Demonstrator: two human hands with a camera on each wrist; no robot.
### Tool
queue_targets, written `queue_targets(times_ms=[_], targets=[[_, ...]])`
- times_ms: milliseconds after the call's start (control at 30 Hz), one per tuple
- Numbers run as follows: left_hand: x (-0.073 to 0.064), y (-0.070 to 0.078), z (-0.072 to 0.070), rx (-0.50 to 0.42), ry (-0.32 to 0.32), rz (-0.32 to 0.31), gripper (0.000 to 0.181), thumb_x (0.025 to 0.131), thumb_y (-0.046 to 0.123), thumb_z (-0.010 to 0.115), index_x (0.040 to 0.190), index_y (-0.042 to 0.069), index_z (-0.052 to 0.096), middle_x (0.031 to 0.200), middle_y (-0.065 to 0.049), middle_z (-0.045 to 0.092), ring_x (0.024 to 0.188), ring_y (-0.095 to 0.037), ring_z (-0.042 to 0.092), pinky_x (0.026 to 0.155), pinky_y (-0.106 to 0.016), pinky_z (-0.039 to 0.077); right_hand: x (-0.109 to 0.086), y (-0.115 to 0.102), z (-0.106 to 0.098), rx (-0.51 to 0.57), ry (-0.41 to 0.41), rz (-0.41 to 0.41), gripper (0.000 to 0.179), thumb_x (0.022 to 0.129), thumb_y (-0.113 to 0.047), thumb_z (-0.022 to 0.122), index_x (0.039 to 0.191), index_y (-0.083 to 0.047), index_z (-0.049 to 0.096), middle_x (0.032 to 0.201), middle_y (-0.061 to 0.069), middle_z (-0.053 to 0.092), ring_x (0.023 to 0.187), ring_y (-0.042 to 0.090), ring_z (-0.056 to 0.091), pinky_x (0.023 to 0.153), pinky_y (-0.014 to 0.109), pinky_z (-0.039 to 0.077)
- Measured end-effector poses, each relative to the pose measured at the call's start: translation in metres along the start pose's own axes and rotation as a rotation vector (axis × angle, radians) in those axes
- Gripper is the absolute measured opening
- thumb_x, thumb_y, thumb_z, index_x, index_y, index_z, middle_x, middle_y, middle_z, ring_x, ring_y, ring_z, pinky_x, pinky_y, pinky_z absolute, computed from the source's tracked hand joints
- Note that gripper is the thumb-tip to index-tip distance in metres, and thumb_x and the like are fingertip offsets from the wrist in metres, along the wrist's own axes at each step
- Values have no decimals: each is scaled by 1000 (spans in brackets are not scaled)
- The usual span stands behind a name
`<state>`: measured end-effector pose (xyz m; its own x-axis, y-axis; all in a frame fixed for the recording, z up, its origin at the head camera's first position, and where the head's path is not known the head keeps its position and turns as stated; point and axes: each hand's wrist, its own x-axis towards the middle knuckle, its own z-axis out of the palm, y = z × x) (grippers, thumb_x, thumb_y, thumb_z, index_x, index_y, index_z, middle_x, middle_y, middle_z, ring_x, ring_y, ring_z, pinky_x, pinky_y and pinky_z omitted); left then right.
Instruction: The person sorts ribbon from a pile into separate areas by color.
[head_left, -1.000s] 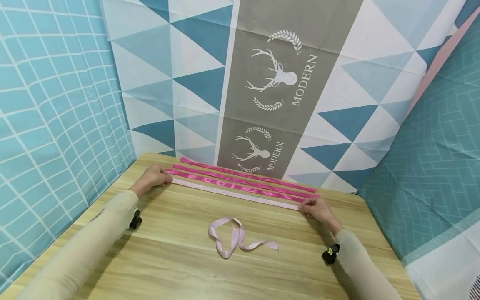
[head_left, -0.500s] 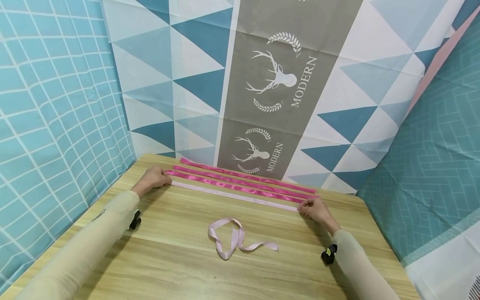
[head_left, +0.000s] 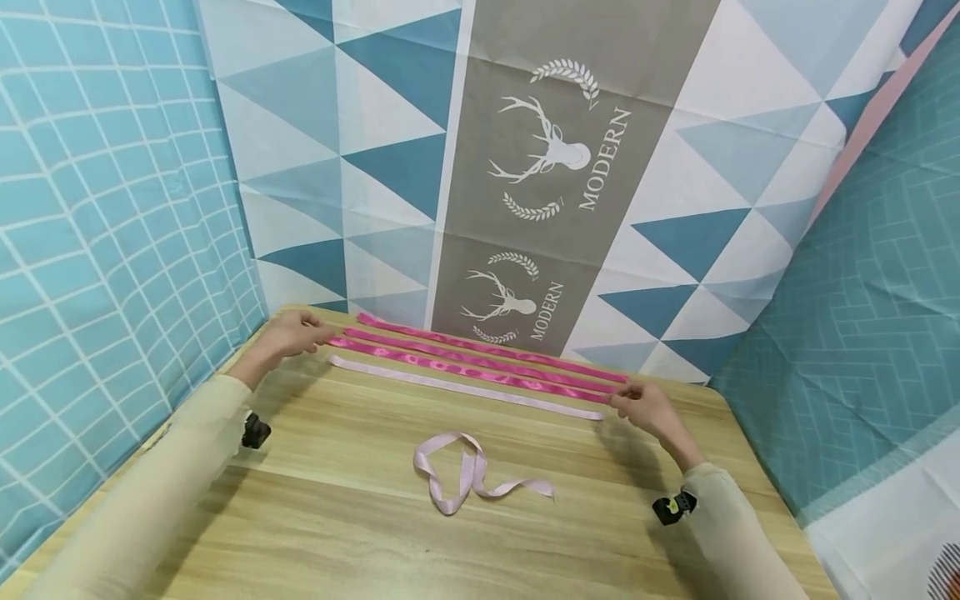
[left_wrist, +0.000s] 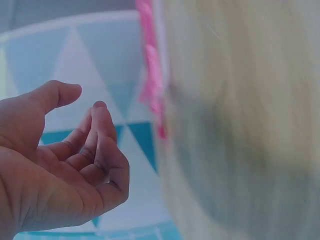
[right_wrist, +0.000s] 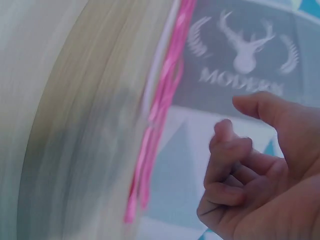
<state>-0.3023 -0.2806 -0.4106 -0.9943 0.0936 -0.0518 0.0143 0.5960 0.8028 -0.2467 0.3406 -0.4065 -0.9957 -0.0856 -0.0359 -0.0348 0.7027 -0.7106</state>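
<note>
A pale pink ribbon (head_left: 465, 388) lies stretched flat across the table, both its ends free. Behind it run three hot pink ribbons (head_left: 471, 372), roughly parallel. My left hand (head_left: 291, 335) hovers by the left ends of the ribbons; in the left wrist view the thumb (left_wrist: 62, 94) stands apart from the bent fingers with nothing between. My right hand (head_left: 647, 410) is raised near the right ends, hiding part of them in the head view. The right wrist view shows that hand (right_wrist: 260, 170) with relaxed, bent fingers and a gap below the thumb.
Closer to me, another pale pink ribbon (head_left: 467, 475) lies loosely looped on the wooden table (head_left: 337, 525). A patterned cloth backdrop (head_left: 517, 167) rises behind the table's far edge. Blue and teal cloths hang at the left and right.
Both hands have let go of the ends of the straight pale pink ribbon. The left hand has moved up and to the left, the right hand slightly right and up. The ribbon stays in place.
</note>
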Motion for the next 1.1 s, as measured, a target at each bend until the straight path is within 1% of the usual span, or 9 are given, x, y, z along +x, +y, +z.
queue_targets(times_ms=[67,133,300,433,600,733,833,967,1100], targets=[[-8,11,2,-16,-10,36,53,103,34,60,133,-9,52,130,-30,56,107,-43,63,94,-57,48,-5,-10,3,22,-37,-22,35,101,-32,67,113,0,70,84,13,64,72,32,57,61,37,48],[-16,22,8,-33,-16,68,50,104,32,59,133,-8,54,128,-28,57,105,-42,64,95,-57,48,-11,-22,8,43,-76,-62,32,100,-31,68,112,-1,71,82,12,65,68,31,57,60,37,49],[-34,42,31,-53,-43,134,42,103,30,61,128,-4,60,114,-19,65,93,-31,65,85,-45,53,-28,-50,23,59,-201,-159,28,100,-29,69,111,-4,72,83,12,67,67,31,62,66,40,52],[-45,51,49,-67,-73,165,35,101,30,66,120,0,65,103,-12,66,88,-29,66,83,-45,53,-35,-69,37,46,-272,-215,27,99,-31,70,110,-7,72,82,8,69,71,36,65,67,39,51],[-52,55,71,-70,-117,185,27,100,26,68,113,2,69,98,-13,67,88,-34,66,79,-49,53,-34,-81,57,66,-289,-299,24,99,-28,70,109,-6,72,83,5,69,77,40,66,69,39,53],[-52,58,88,-78,-169,201,21,99,20,70,109,2,70,96,-15,67,89,-39,66,77,-49,54,-30,-85,78,44,-267,-399,20,99,-28,71,109,-10,73,90,0,70,80,27,68,71,37,55],[-51,61,101,-54,-206,230,17,98,19,70,105,3,71,93,-12,67,87,-35,65,76,-45,55,-29,-87,96,7,-244,-472,17,99,-27,71,109,-13,74,94,-4,70,83,18,67,73,33,55],[-52,64,116,13,-255,262,14,96,21,72,101,8,72,88,-6,67,78,-26,65,71,-36,52,-29,-92,117,-52,-280,-505,20,97,-20,71,111,-6,73,95,-4,68,84,17,65,73,33,54],[-57,63,127,-6,-327,267,13,96,19,72,100,7,71,87,-9,68,75,-30,67,67,-36,52,-27,-100,135,-170,-317,-484,28,94,-21,75,112,0,72,90,-4,66,81,14,62,71,32,51]])
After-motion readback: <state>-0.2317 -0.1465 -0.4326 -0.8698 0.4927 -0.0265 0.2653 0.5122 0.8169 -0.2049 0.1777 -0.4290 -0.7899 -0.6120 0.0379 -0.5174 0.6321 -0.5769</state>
